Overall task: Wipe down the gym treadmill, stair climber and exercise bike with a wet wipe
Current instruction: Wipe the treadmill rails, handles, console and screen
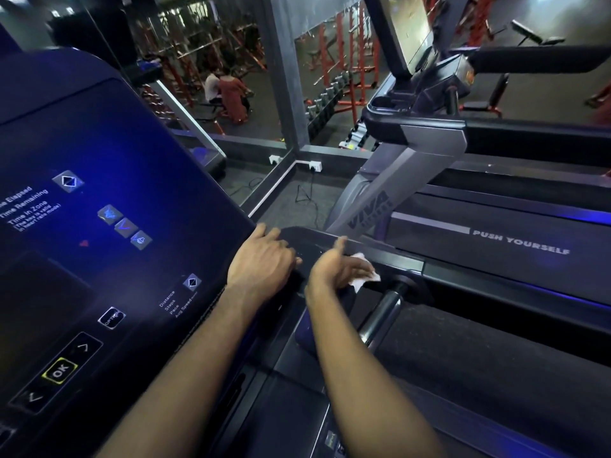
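While the right hand lies on the treadmill's side rail w/ fingers nearly straight over the wet wipe, pressing it to the rail, its thumb points up along the rail's far edge. White bits of the wipe poke out above & below the fingers. The left hand sits just beside it, palm down on the dark ledge at the console's R edge, fingers loosely bent, holding nothing; the 2 hands are close but apart. Both forearms are bare.

Just under the right hand a short black grip bar angles out from the rail. The console fills the L side, tilted, dark w/ blue glare; printed labels incl. "Distance, Steps, Pace", arrow keys, & a yellow-framed OK button near the bottom L.

To the R stands a 2nd treadmill, hood marked "PUSH YOURSELF", grey upright marked "VIVA". Btwn the machines, on the floor ahead, black cables run to white wall sockets. Beyond a glass wall, lower down: 2 people, a row of dumbbells & red racks.
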A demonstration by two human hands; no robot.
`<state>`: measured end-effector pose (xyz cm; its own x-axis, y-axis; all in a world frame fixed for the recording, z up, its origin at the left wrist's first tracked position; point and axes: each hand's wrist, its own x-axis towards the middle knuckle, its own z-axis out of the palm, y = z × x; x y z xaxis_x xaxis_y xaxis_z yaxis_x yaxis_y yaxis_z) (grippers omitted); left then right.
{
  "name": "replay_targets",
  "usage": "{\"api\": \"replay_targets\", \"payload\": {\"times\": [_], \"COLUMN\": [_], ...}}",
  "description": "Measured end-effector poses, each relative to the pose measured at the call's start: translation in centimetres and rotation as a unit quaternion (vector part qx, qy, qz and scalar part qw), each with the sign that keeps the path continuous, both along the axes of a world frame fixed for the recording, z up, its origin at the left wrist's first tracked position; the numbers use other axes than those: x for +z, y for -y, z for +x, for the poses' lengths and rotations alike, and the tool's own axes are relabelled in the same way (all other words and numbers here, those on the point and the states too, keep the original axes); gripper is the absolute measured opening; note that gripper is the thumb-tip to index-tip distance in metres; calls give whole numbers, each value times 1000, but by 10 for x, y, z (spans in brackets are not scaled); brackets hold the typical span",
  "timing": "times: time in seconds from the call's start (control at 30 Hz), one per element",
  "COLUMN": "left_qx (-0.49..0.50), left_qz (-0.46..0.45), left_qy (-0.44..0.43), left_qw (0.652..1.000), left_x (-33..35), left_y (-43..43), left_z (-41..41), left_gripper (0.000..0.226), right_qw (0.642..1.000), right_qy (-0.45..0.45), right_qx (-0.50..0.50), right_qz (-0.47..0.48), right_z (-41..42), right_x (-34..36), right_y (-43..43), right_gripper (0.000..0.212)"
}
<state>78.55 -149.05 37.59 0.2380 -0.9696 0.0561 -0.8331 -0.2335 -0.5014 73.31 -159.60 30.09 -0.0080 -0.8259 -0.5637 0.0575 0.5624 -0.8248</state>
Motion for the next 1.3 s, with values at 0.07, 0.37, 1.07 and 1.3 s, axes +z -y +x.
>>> {"api": "replay_targets", "payload": {"times": [0.07, 0.37, 1.07, 1.3], "left_qx": [-4, 6, 295, 386], "left_qz": [-5, -36, -189, -242], "left_qy": [4, -88, -432, -428], "left_qw": [1000, 995, 831, 781], "left_x": [-1, 11, -50, -81], "left_y": [-1, -6, -53, -47], "left_z": [-1, -10, -148, -191], "left_gripper": [39, 30, 35, 30], "right_qw": [969, 739, 437, 447], "right_qy": [-142, -396, -96, -282], "right_qx": [197, 443, 621, 617], "right_qz": [-51, -318, -643, -583], "right_z": [-6, -75, -235, -211], "right_x": [-6, 7, -26, -19], "right_y": [-20, -69, -28, 38], "right_gripper": [82, 31, 58, 34]}}
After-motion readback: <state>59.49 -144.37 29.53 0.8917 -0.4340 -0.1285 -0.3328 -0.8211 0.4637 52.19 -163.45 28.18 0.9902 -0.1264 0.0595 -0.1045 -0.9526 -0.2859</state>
